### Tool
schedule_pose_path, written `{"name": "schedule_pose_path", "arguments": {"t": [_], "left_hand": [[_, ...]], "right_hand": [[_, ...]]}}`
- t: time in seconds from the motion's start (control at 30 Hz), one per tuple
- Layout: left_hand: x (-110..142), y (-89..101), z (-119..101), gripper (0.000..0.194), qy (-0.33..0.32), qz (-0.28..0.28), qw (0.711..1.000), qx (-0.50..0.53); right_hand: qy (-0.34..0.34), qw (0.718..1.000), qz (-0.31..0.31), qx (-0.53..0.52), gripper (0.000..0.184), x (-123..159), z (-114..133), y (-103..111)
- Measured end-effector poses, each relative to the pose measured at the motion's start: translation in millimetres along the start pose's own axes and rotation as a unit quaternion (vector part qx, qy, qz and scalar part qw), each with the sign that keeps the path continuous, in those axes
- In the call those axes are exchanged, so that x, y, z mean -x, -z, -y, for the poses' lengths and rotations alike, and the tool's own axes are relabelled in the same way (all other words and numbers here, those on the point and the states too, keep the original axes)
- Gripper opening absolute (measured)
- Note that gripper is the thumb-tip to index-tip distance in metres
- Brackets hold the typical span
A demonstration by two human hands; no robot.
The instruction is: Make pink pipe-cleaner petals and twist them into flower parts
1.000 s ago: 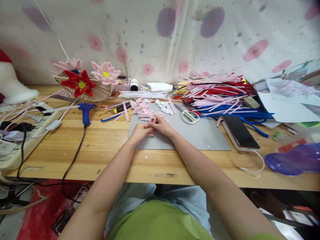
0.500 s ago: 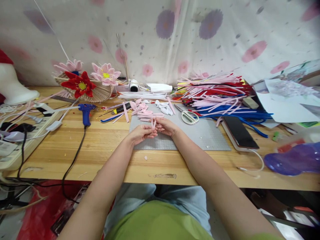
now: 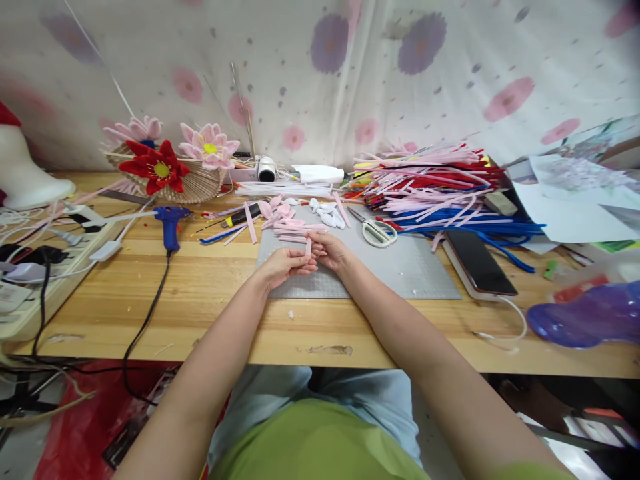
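Over the near left part of a grey cutting mat (image 3: 410, 270), my left hand (image 3: 283, 265) and my right hand (image 3: 330, 251) meet fingertip to fingertip. Both pinch one short pink pipe cleaner piece (image 3: 308, 247), folded and standing nearly upright between them. Just behind the hands lies a heap of folded pink petal pieces (image 3: 285, 220), with a few white ones (image 3: 327, 212) beside it. White-handled scissors (image 3: 374, 231) lie to the right of my right hand.
A big pile of pink, red and blue pipe cleaners (image 3: 435, 190) fills the back right. A black phone (image 3: 480, 263), papers and a purple plastic thing (image 3: 590, 317) lie right. A blue glue gun (image 3: 170, 223), power strip (image 3: 45, 267) and finished flowers (image 3: 160, 167) are left.
The pink piece was a small loop at my fingertips; now it is pressed narrow and stands upright between both hands. The hands stayed in the same spot.
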State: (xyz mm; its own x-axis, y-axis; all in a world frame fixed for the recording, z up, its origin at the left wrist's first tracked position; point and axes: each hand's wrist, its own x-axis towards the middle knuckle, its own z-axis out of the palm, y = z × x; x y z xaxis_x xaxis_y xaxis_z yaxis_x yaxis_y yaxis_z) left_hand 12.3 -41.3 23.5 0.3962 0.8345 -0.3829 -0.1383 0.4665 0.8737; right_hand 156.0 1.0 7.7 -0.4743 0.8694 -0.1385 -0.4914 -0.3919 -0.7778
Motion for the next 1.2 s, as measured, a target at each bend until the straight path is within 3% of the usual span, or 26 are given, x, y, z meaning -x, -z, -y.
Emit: {"name": "schedule_pose_path", "arguments": {"t": [0.27, 0.5, 1.0, 1.2], "left_hand": [[-0.9, 2.0, 1.4, 0.006, -0.009, 0.004, 1.0, -0.011], [-1.9, -2.0, 1.7, 0.005, 0.004, 0.014, 1.0, -0.004], [-4.6, -1.8, 0.7, 0.012, -0.003, 0.005, 0.998, 0.055], [-9.6, -6.2, 2.2, 0.011, -0.039, -0.007, 0.995, 0.089]], "right_hand": [[0.023, 1.0, 0.005, 0.006, 0.017, 1.2, -1.5, -4.1], [0.097, 0.995, -0.012, 0.006, 0.021, 2.1, -3.3, -4.9], [0.092, 0.996, 0.013, -0.008, 0.028, -2.9, -0.3, -5.3], [0.116, 0.989, -0.077, -0.059, 0.029, -8.0, 3.5, -20.6]]}}
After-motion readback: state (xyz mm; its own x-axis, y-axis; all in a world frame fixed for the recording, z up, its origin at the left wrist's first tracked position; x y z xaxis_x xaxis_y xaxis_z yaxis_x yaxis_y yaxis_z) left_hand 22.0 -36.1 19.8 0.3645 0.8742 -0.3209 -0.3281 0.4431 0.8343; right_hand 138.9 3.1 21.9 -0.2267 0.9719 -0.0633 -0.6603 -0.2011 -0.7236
